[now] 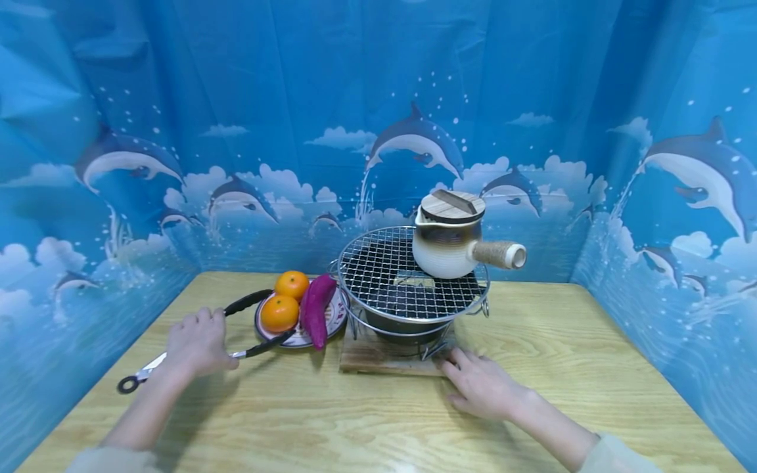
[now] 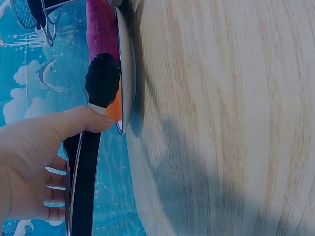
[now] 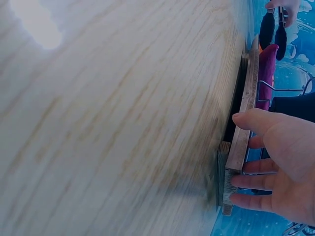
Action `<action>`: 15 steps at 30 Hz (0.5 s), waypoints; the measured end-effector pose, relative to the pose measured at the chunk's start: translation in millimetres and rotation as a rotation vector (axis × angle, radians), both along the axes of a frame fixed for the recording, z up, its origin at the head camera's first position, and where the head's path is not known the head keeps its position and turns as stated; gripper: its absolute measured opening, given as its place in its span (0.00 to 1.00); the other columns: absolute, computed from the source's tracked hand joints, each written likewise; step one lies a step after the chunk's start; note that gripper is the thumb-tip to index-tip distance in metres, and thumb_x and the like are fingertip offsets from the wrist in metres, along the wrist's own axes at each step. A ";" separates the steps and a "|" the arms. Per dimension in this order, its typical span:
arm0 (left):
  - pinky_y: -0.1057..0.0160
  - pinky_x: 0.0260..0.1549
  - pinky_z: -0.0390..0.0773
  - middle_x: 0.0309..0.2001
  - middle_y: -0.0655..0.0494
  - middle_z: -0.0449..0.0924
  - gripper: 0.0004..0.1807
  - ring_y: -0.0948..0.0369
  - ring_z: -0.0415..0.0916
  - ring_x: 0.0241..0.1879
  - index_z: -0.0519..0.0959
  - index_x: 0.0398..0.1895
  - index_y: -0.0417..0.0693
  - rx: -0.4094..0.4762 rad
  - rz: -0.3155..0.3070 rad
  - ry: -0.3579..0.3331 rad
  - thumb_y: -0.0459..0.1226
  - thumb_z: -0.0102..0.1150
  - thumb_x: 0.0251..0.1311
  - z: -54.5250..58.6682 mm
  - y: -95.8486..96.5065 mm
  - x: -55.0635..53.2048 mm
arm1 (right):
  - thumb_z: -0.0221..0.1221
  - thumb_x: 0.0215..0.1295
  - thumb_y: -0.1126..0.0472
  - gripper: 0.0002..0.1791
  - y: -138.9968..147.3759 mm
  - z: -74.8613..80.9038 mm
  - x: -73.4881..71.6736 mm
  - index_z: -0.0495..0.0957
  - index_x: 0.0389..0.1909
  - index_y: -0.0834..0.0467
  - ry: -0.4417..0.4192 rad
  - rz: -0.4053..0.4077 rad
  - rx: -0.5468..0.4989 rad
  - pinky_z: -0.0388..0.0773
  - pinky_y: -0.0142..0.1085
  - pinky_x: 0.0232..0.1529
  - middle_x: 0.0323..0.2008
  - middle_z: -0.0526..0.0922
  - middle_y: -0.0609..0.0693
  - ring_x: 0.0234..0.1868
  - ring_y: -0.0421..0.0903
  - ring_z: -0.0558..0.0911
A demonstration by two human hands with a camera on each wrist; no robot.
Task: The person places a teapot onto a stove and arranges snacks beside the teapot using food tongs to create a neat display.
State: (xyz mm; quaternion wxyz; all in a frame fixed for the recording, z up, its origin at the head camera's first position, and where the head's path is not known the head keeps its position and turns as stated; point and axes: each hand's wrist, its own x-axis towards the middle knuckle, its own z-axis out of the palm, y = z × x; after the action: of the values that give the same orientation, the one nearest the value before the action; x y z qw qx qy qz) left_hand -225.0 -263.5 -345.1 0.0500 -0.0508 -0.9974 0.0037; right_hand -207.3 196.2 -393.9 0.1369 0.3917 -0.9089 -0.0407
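My left hand (image 1: 198, 345) holds black-and-silver tongs (image 2: 83, 182), thumb on one arm and fingers along the other. The tongs' arms are spread, their black tips around the near orange (image 1: 280, 313). A second orange (image 1: 292, 284) and a purple sweet potato (image 1: 316, 309) share the patterned plate (image 1: 337, 318). At the front right corner of a wooden board (image 1: 390, 362), my right hand (image 1: 481, 384) touches the edge with loosely extended fingers. On that board stands a round grill stove with a wire mesh (image 1: 378, 276).
A white-and-brown pot (image 1: 443, 253) with a wooden lid (image 1: 452, 205) sits on the mesh's back right, its rope-wrapped handle (image 1: 493, 253) pointing right. A blue dolphin-print curtain (image 1: 284, 144) encloses the wooden table (image 1: 331, 420) at the back and sides.
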 end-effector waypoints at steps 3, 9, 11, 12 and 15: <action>0.41 0.35 0.70 0.38 0.31 0.67 0.55 0.38 0.67 0.37 0.62 0.52 0.21 -0.007 0.002 -0.001 0.53 0.74 0.28 -0.6 0.3 -1.3 | 0.63 0.52 0.54 0.25 0.0 -0.3 -0.4 0.73 0.51 0.60 0.007 0.004 -0.003 0.77 0.40 0.33 0.41 0.71 0.53 0.38 0.48 0.76; 0.41 0.34 0.69 0.36 0.33 0.67 0.52 0.39 0.67 0.36 0.64 0.49 0.22 -0.008 -0.008 0.026 0.53 0.74 0.27 -2.0 1.6 -3.7 | 0.60 0.56 0.57 0.20 0.4 -0.9 -0.4 0.74 0.49 0.59 0.027 0.017 -0.019 0.77 0.39 0.31 0.40 0.72 0.52 0.37 0.48 0.76; 0.42 0.34 0.69 0.35 0.33 0.67 0.50 0.40 0.67 0.36 0.65 0.47 0.22 -0.010 -0.012 0.034 0.53 0.73 0.27 -1.9 2.0 -4.5 | 0.60 0.56 0.57 0.20 0.6 -1.6 -0.4 0.74 0.49 0.59 0.028 0.016 -0.021 0.77 0.39 0.31 0.40 0.72 0.52 0.37 0.48 0.76; 0.41 0.34 0.69 0.35 0.34 0.68 0.50 0.40 0.67 0.36 0.65 0.47 0.23 -0.010 -0.013 0.033 0.53 0.73 0.27 -1.6 2.3 -4.9 | 0.60 0.56 0.57 0.20 0.8 -1.9 -0.6 0.74 0.49 0.59 0.029 0.016 -0.022 0.77 0.39 0.31 0.39 0.72 0.52 0.37 0.48 0.76; 0.42 0.34 0.70 0.35 0.35 0.68 0.48 0.41 0.68 0.35 0.66 0.46 0.24 -0.019 -0.014 0.039 0.53 0.73 0.27 -1.3 3.7 -6.0 | 0.60 0.56 0.57 0.20 0.9 -2.6 -0.7 0.74 0.49 0.59 0.033 0.016 -0.024 0.77 0.39 0.32 0.40 0.72 0.52 0.37 0.47 0.76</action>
State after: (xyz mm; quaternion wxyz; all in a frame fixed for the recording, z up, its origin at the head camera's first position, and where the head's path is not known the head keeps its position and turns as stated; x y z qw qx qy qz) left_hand -231.0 -259.7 -346.4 0.0690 -0.0581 -0.9958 0.0137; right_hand -208.0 197.1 -396.5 0.1570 0.3965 -0.9038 -0.0353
